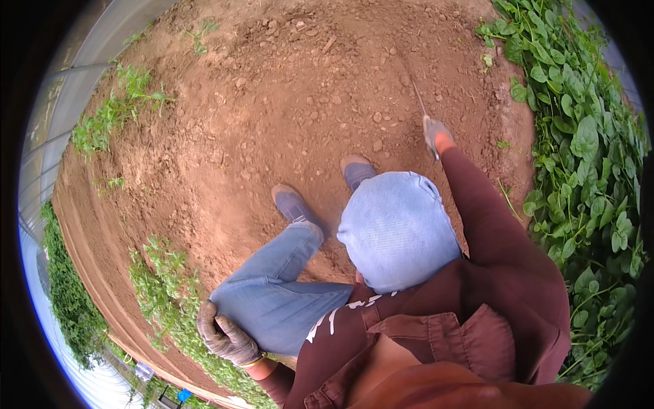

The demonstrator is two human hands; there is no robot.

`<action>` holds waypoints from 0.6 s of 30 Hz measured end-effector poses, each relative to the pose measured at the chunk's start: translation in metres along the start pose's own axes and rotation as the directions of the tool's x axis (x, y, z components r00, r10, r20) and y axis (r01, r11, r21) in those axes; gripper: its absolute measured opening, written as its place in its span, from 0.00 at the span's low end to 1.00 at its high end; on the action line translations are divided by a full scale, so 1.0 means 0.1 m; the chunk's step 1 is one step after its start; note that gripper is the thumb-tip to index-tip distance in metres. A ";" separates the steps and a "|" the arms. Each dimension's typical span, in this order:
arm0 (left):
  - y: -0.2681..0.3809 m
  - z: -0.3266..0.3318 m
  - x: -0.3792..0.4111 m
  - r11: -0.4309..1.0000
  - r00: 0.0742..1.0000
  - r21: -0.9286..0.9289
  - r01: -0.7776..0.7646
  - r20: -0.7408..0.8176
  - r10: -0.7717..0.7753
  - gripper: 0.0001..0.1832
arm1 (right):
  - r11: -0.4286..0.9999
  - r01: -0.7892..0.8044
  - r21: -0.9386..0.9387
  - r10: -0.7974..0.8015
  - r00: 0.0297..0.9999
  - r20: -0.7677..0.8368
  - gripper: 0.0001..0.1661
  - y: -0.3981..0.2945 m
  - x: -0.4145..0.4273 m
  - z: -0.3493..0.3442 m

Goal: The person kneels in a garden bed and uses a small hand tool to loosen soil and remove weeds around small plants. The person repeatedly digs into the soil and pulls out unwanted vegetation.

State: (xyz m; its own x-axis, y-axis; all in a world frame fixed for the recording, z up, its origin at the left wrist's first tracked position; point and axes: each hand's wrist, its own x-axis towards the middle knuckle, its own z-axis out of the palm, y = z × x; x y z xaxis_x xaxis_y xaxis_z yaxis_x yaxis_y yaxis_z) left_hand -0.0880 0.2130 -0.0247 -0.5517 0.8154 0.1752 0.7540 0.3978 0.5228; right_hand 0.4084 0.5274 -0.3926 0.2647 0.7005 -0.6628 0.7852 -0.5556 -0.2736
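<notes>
My right hand (436, 137), in a light work glove, reaches out over the bare soil (306, 102) with its fingers closed around a thin-shafted hand tool (419, 97). The tool's far end is blurred against the dirt, so its head cannot be made out. My left hand (227, 335), in a dark, soiled glove, rests on my left knee in blue jeans (276, 312) and holds nothing. Both blue shoes (294, 203) stand on the soil between the two.
Dense broad-leaved green plants (587, 143) line the right side. Feathery weeds (110, 120) grow at the upper left, and more leafy plants (173, 301) stand beside my left knee. Small clods and a short stick (329, 44) lie ahead. Plastic greenhouse sheeting (76, 66) edges the left.
</notes>
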 end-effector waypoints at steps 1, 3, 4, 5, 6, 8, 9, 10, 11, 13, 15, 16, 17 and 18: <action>0.01 -0.02 -0.02 1.000 1.000 0.021 0.009 -0.002 -0.009 0.18 | 1.000 0.024 -0.019 -0.024 1.000 -0.009 0.39 0.09 -0.22 0.10; 0.01 -0.04 -0.03 0.999 1.000 0.036 0.020 -0.010 -0.020 0.16 | 0.995 0.060 -0.075 -0.064 0.997 -0.051 0.39 0.32 -0.68 0.21; -0.01 -0.04 -0.04 1.000 1.000 0.022 0.016 -0.010 -0.015 0.16 | 0.991 0.068 -0.113 -0.077 0.994 -0.074 0.38 0.45 -0.83 0.24; -0.04 -0.04 -0.04 1.000 1.000 0.008 0.011 -0.010 -0.011 0.16 | 0.993 0.086 -0.076 -0.092 0.992 -0.089 0.38 0.60 -0.94 0.30; -0.05 -0.03 -0.05 1.000 1.000 -0.006 0.006 -0.007 -0.006 0.16 | 0.994 0.099 -0.040 -0.103 0.989 -0.106 0.38 0.78 -1.04 0.38; -0.06 -0.04 -0.07 1.000 1.000 0.001 0.026 -0.005 -0.026 0.16 | 0.994 0.077 0.073 -0.071 0.994 -0.082 0.38 0.92 -1.23 0.51; -0.06 -0.04 -0.07 0.999 0.999 0.006 0.036 -0.008 -0.036 0.15 | 0.989 0.036 0.147 -0.030 0.999 -0.044 0.38 0.93 -1.30 0.57; -0.05 -0.04 -0.08 0.999 0.999 0.003 0.037 -0.009 -0.037 0.15 | 0.976 -0.007 0.217 0.007 1.000 -0.002 0.38 0.93 -1.33 0.61; -0.03 -0.05 -0.08 0.999 0.999 0.001 0.039 -0.009 -0.039 0.15 | 0.989 0.073 0.129 -0.069 0.997 -0.040 0.38 0.89 -1.30 0.65; -0.02 -0.04 -0.07 0.999 0.999 -0.006 0.044 -0.005 -0.044 0.17 | 0.974 0.218 -0.054 -0.223 0.969 -0.104 0.38 0.77 -1.13 0.70; -0.04 -0.06 -0.07 0.998 0.998 -0.004 0.060 -0.001 -0.060 0.19 | 0.974 0.159 0.161 -0.155 0.987 -0.034 0.38 0.42 -0.82 0.61; -0.05 -0.05 -0.07 0.998 0.998 -0.014 0.057 -0.002 -0.057 0.19 | 0.976 0.199 0.087 -0.194 0.979 -0.055 0.38 0.23 -0.59 0.54; -0.06 -0.02 -0.04 0.998 0.999 -0.029 0.049 0.003 -0.049 0.19 | 0.964 0.173 0.201 -0.153 0.982 -0.111 0.34 0.08 -0.32 0.45; -0.07 0.01 -0.02 0.998 0.999 -0.042 0.040 0.006 -0.040 0.19 | 0.937 0.153 0.315 -0.107 0.981 -0.160 0.33 -0.06 -0.10 0.38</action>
State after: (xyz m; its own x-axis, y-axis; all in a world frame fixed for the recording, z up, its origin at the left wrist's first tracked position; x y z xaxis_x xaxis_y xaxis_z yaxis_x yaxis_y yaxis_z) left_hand -0.0918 0.2092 -0.0294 -0.5793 0.8014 0.1488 0.7153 0.4124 0.5641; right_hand 0.3796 0.5063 -0.4108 0.2654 0.8183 -0.5099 0.5997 -0.5542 -0.5772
